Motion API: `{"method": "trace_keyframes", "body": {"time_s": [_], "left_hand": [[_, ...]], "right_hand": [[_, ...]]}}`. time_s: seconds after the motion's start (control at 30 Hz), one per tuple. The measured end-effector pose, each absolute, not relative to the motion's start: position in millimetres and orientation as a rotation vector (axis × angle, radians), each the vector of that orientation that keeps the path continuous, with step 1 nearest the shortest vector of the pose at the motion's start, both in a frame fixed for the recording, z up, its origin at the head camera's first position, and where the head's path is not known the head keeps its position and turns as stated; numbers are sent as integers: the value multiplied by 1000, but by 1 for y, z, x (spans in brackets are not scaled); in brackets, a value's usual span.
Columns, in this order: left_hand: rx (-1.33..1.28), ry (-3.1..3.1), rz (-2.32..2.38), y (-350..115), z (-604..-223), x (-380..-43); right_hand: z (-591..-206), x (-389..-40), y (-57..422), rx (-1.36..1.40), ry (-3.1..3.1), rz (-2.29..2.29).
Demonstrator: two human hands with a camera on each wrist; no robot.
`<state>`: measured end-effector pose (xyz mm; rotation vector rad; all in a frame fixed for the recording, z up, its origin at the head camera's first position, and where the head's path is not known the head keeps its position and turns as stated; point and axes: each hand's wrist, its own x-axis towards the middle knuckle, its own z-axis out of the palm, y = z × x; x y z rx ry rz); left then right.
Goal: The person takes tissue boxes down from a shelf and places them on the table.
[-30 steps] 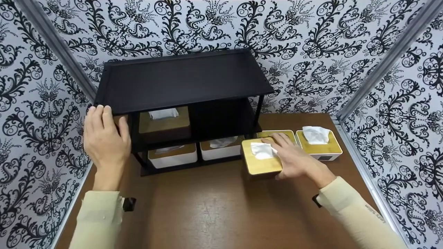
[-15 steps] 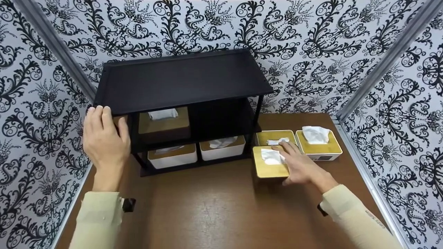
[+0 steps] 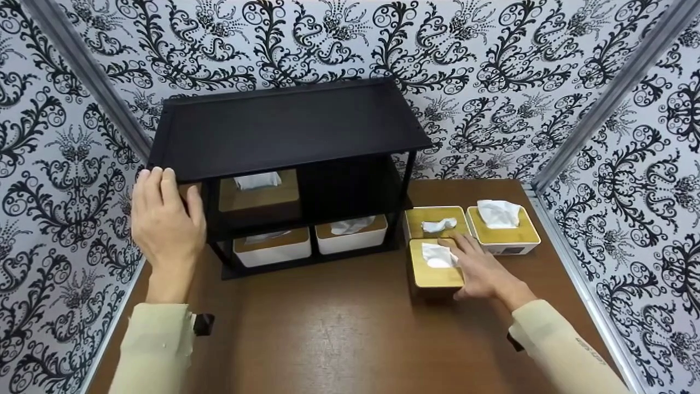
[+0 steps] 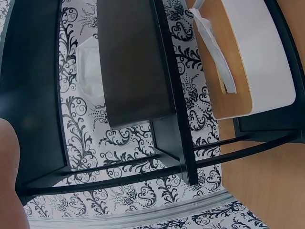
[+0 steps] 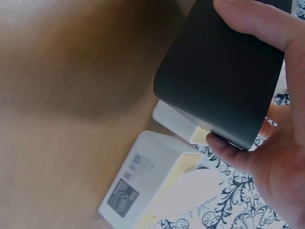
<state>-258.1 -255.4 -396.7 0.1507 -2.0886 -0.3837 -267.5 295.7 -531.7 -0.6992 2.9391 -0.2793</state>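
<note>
Table (image 3: 317,345): brown, with a soft patch of glare toward the front.
Sleeves (image 3: 156,345): pale, one on each forearm; dark lettering along the right one.
Right hand (image 3: 484,271): spread wide yet curled, gripping a tissue box, thumb on one wall, fingers on the opposite side.
Dark tissue box (image 3: 437,280): in the right hand, lid facing up, just right of the rack and in front of two white boxes; wood-toned lid, white tissue (image 3: 436,255) out of the slot; contact with the table not clear.
Left hand (image 3: 167,227): fingers straight and close together, thumb apart; resting at the rack's front left corner without grasping.
White boxes on the table (image 3: 507,238): two, side by side, both wood-lidded, with tissue showing; printed label (image 5: 124,195) on the wall of the right one.
Rack (image 3: 290,126): black, three-tiered, open-fronted.
Bottom tier: two white boxes (image 3: 273,253), side by side, wood-lidded.
Middle tier: one dark-walled box (image 4: 133,62) in the left half, tissue on top.
Wallpaper (image 3: 333,33): white with black scrollwork, behind and on both sides.
Corner posts (image 3: 607,98): grey, metallic.
</note>
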Motion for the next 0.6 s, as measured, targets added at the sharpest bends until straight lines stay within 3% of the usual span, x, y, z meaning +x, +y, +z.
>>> {"method": "trace_keyframes", "body": {"time_s": [0.6], "left_hand": [[157, -2107, -382, -255, -397, -257]], "right_hand": [[-560, -275, 307, -692, 2957, -269]]}}
